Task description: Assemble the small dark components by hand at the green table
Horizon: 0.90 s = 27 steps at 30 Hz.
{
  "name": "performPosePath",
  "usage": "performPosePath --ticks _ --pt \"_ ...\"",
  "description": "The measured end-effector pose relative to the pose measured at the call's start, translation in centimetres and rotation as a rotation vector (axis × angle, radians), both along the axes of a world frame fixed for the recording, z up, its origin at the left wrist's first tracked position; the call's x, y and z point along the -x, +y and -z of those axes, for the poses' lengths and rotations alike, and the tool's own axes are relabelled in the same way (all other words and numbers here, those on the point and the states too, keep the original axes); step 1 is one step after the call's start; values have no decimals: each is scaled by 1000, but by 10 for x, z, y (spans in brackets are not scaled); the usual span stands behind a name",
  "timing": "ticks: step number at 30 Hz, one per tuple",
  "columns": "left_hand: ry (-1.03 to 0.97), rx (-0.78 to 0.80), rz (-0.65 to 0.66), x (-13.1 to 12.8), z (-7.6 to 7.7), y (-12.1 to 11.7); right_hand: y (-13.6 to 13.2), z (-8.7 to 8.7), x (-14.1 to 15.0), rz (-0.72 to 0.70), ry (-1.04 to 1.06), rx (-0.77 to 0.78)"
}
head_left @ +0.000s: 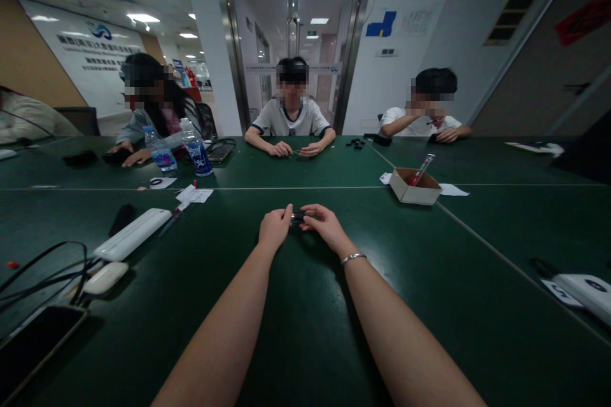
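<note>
Both my hands meet over the green table (pixel 305 305), near the middle of the head view. Between them is a small dark stick-like object (pixel 298 217) with a shiny silvery part at its left end; its exact kind is too small to tell. The thumb and fingers of my left hand (pixel 275 227) are closed on the silvery end. My right hand (pixel 327 226), with a silver bracelet (pixel 353 258) at the wrist, pinches the dark end. My fingers cover part of the object.
To the left lie a white power bank (pixel 133 233), a white rounded case (pixel 105 278), a phone (pixel 38 346) and black cables. Ahead stand two bottles (pixel 196 147) and a small open box (pixel 414 193) with a tube inside. Several people (pixel 292 117) sit across the table.
</note>
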<state>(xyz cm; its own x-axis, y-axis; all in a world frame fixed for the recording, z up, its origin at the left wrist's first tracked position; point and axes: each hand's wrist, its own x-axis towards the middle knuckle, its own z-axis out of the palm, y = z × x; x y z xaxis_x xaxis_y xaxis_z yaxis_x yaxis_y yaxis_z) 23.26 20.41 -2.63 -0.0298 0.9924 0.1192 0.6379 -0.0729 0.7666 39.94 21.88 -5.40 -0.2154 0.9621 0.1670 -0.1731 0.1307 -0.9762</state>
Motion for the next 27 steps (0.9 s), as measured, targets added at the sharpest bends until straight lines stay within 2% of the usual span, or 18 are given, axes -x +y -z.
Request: performPosePath --ticks 16,27 --pt "22 35 -52 -2 -4 0 -2 -1 -2 -38 12 -29" --pt "13 49 -29 -2 -2 2 -4 -4 -1 -50 20 -30"
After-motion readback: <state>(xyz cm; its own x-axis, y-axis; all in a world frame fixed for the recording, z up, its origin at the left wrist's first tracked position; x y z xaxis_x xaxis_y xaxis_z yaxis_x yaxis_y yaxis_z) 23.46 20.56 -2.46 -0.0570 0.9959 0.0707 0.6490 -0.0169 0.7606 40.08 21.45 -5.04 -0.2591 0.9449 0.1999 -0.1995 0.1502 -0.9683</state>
